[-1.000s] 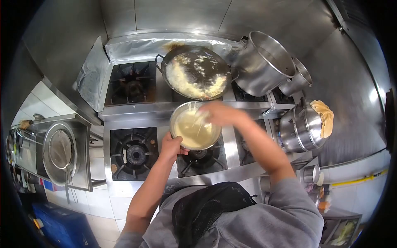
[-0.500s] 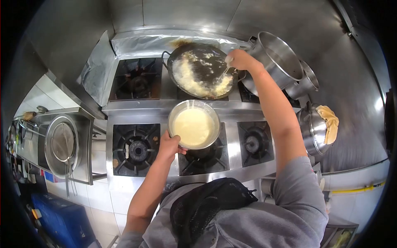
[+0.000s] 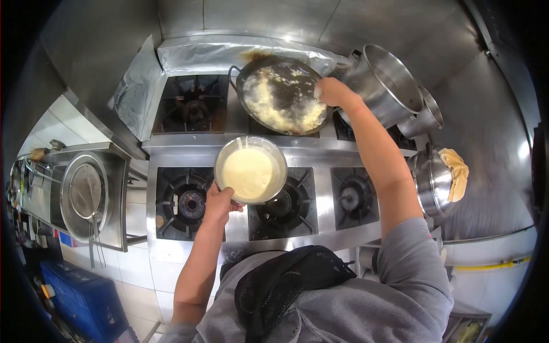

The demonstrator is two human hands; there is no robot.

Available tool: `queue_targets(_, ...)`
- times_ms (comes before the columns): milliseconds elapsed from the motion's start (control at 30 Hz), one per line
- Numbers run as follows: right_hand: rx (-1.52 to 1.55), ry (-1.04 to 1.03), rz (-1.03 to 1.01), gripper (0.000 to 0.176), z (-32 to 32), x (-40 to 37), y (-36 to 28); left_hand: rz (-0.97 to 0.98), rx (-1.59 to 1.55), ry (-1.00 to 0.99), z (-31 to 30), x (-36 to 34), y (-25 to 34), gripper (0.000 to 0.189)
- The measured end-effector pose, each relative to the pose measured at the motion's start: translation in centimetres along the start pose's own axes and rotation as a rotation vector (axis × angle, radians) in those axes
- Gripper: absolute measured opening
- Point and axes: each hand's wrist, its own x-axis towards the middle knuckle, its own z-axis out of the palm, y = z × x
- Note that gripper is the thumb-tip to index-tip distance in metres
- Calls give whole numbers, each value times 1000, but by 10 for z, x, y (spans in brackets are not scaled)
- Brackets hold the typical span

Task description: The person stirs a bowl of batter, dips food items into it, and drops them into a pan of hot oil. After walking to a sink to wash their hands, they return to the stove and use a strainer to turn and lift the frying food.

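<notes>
Left hand (image 3: 219, 204) clamped on round silver metal bowl (image 3: 279, 170), pale-yellow liquid (image 3: 247, 171) inside, held above black front burners (image 3: 282, 206), round dark metal wok (image 3: 311, 73) set behind, right hand (image 3: 336, 94) held over wok's right edge, grip not discernible.

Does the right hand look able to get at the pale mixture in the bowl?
Probably yes. The right hand is at the right edge of the wok; the left hand holds the bowl nearer the body. The pale mixture is uncovered, and nothing visible seems to block the way.
</notes>
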Motion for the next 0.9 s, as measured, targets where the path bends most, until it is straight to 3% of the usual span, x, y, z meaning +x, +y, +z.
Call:
queue_targets(333,-46,48,63,27,-21,-3,25,11,-2,-15,2,-3,4,50)
queue_targets(433,-128,120,101,27,-50,-13,3,8,4,-25,0,0,-2,50)
queue_targets(500,-11,134,27,28,-63,-28,-29,6,-1,-20,2,-3,-2,50)
queue_targets(567,123,150,-52,28,-43,-44,-65,11,-6,-18,7,-4,-2,49)
queue_targets(633,180,85,-363,30,-6,-67,-107,-12,30,-22,11,-5,0,48)
queue_targets(667,296,-137,-365,33,4,-79,-136,-7,30,-16,13,-6,0,48)
queue_targets(833,114,-91,-499,55,87,-121,-205,7,36,-71,21,-5,0,48)
queue_targets(900,195,-225,-311,59,95,-129,-216,-13,35,-43,26,-5,-1,46)
